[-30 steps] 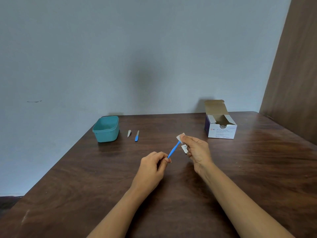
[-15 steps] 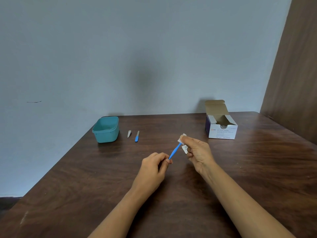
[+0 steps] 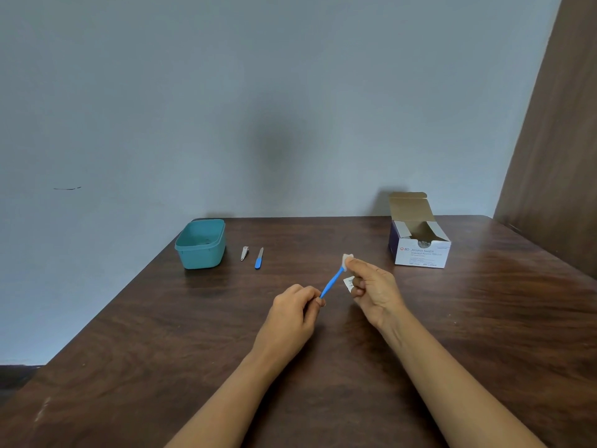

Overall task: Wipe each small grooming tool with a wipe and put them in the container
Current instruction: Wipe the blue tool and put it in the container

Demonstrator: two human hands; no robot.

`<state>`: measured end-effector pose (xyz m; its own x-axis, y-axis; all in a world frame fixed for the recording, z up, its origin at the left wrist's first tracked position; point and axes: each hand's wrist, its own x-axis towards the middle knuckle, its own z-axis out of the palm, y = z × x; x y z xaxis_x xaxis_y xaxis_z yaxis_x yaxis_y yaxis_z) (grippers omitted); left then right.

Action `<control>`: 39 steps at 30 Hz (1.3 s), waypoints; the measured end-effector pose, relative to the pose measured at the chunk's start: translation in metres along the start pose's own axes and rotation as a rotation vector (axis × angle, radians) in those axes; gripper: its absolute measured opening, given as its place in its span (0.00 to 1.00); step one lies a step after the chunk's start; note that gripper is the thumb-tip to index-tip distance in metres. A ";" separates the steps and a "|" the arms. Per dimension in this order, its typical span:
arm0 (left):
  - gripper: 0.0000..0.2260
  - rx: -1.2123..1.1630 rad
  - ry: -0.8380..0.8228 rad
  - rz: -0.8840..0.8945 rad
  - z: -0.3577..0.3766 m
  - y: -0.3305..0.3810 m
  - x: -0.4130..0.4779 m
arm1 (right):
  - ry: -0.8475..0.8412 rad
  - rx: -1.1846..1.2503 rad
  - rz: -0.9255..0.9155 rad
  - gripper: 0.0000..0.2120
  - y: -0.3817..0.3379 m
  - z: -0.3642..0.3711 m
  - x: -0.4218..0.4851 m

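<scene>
My left hand [image 3: 295, 310] pinches the lower end of a thin blue tool [image 3: 331, 283] held above the table's middle. My right hand [image 3: 371, 286] presses a small white wipe [image 3: 346, 261] around the tool's upper tip, and also keeps a torn wipe wrapper [image 3: 349, 282] under its lower fingers. At the back left stands a teal container [image 3: 201, 244], with something small and dark on its floor. Beside it on the table lie a metal nail clipper [image 3: 244, 253] and a nail file with a blue handle [image 3: 259, 258].
An open box of alcohol swabs [image 3: 419, 245] sits at the back right of the dark wooden table [image 3: 323, 367]. A grey wall stands behind the table and a brown panel rises at the right. The table's left edge runs diagonally.
The wipe in my right hand has slid a little up the blue tool toward its tip. Both hands stay in nearly the same place.
</scene>
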<state>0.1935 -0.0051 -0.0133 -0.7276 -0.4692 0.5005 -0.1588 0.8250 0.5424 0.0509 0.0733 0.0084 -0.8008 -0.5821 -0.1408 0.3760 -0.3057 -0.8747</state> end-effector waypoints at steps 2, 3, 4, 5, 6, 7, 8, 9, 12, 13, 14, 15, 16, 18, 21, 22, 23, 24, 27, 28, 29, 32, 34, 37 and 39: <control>0.07 0.007 0.002 0.021 0.000 -0.002 0.000 | -0.001 0.007 -0.002 0.01 0.001 0.000 0.000; 0.07 0.011 0.002 0.027 0.001 -0.003 0.001 | 0.004 -0.001 -0.008 0.01 0.001 0.000 0.000; 0.07 0.015 -0.002 0.030 0.000 -0.003 0.001 | 0.009 -0.015 -0.015 0.01 0.001 0.001 0.001; 0.07 0.018 -0.010 0.030 0.000 -0.003 0.001 | 0.013 -0.032 -0.020 0.02 0.002 0.001 0.002; 0.07 0.020 -0.017 0.029 0.001 -0.003 0.002 | 0.014 -0.050 -0.026 0.04 0.002 0.001 0.003; 0.07 0.021 -0.023 0.027 0.001 -0.003 0.002 | 0.011 -0.064 -0.032 0.05 0.002 0.001 0.003; 0.07 0.019 -0.024 0.025 0.001 -0.003 0.002 | 0.003 -0.074 -0.042 0.06 0.002 0.001 0.003; 0.07 0.017 -0.019 0.023 0.001 -0.004 0.003 | -0.008 -0.089 -0.058 0.06 0.003 0.001 0.004; 0.07 0.015 -0.013 0.011 0.001 -0.005 0.003 | -0.015 -0.140 -0.115 0.06 0.006 0.002 0.003; 0.07 0.014 -0.007 0.011 0.001 -0.005 0.003 | -0.022 -0.142 -0.131 0.05 0.006 0.002 0.003; 0.07 0.015 0.002 0.011 0.001 -0.006 0.003 | -0.035 -0.138 -0.143 0.05 0.006 0.002 0.003; 0.07 0.017 0.008 0.007 0.002 -0.007 0.003 | -0.050 -0.136 -0.148 0.05 0.005 0.001 0.003; 0.06 0.018 0.011 0.002 0.002 -0.008 0.003 | -0.062 -0.131 -0.145 0.04 0.004 0.001 0.003; 0.06 0.022 0.017 0.003 0.002 -0.008 0.003 | -0.094 -0.086 -0.121 0.04 0.003 0.001 0.003; 0.06 0.020 0.026 0.005 0.002 -0.009 0.004 | -0.149 0.028 -0.075 0.05 0.003 0.003 0.002; 0.06 0.016 0.028 0.003 0.002 -0.009 0.004 | -0.155 0.058 -0.067 0.04 0.003 0.004 0.002; 0.06 0.012 0.030 0.004 0.001 -0.009 0.005 | -0.155 0.081 -0.064 0.04 0.004 0.004 0.003; 0.06 0.008 0.030 0.006 0.001 -0.009 0.005 | -0.150 0.099 -0.067 0.03 0.004 0.004 0.003; 0.06 0.003 0.021 0.020 0.001 -0.008 0.005 | -0.124 0.091 -0.108 0.02 0.003 0.004 0.003; 0.06 0.001 0.018 0.018 0.001 -0.007 0.005 | -0.117 0.063 -0.123 0.02 0.003 0.004 0.002; 0.06 -0.001 0.018 0.019 0.001 -0.007 0.005 | -0.110 0.031 -0.134 0.02 0.003 0.004 0.002; 0.06 -0.001 0.026 0.028 0.001 -0.007 0.006 | -0.087 -0.040 -0.147 0.03 0.004 0.004 0.001; 0.06 0.004 0.025 0.027 0.001 -0.008 0.006 | -0.085 -0.053 -0.156 0.04 0.004 0.004 0.001; 0.06 0.006 0.033 0.018 0.002 -0.009 0.006 | -0.106 -0.016 -0.167 0.04 0.003 0.004 0.002; 0.06 0.006 0.036 0.016 0.002 -0.009 0.006 | -0.113 0.012 -0.146 0.03 0.002 0.004 0.002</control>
<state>0.1896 -0.0148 -0.0164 -0.7056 -0.4671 0.5329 -0.1520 0.8342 0.5300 0.0520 0.0690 0.0081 -0.7900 -0.6117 0.0414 0.2651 -0.4017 -0.8766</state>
